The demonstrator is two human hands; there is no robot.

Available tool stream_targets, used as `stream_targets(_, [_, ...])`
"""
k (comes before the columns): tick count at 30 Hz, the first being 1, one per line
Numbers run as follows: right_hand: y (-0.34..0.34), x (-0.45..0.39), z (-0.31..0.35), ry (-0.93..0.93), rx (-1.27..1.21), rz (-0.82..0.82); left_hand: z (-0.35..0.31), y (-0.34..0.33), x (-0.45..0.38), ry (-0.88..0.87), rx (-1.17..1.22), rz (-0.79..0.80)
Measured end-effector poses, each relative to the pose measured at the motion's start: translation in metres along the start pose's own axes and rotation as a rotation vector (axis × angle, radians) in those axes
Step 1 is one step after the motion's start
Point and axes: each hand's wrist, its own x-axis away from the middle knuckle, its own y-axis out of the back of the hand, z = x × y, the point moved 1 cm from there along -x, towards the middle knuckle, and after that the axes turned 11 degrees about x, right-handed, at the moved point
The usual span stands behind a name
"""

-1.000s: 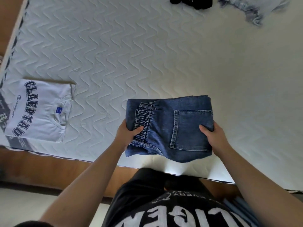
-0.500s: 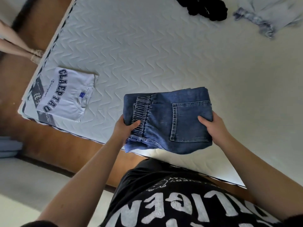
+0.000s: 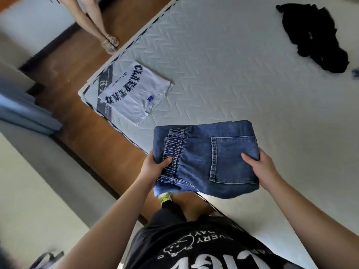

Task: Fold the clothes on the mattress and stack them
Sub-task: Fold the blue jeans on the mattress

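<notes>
The mattress is now being seen at a slant, its near left corner having swung into view over the last second, which suggests the body is being turned leftward. The folded jeans are being carried clear of the mattress, partly out over its near edge and the wooden floor, whereas a second ago they were being held nearer the middle. They are being gripped at both sides: the left hand is clamped on the elastic waistband end, the right hand on the pocket end, thumbs on top. The folded white T-shirt is lying at that corner and is probably being approached as the stack's base. An unfolded black garment is being left far off; the scrap at the right edge is too cropped to be identified.
</notes>
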Motion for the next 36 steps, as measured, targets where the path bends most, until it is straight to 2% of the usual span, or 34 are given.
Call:
stream_targets(8, [-0.092,-0.061,0.052,0.022,0.187,0.028,-0.018,0.082,-0.046,0.035,0.087,-0.048])
stream_targets(15, [-0.132,-0.097,0.091,0.072,0.307,0.012,-0.026,0.115,-0.086,0.144,0.138,-0.078])
stream_targets(22, [-0.143,-0.162,0.116,0.119,0.473,0.026,-0.021,0.101,-0.132,0.273,0.174,-0.175])
stream_targets(36, [-0.186,-0.377,0.130,0.237,0.763,0.148,0.032,0.030,-0.250,0.374,0.323,-0.413])
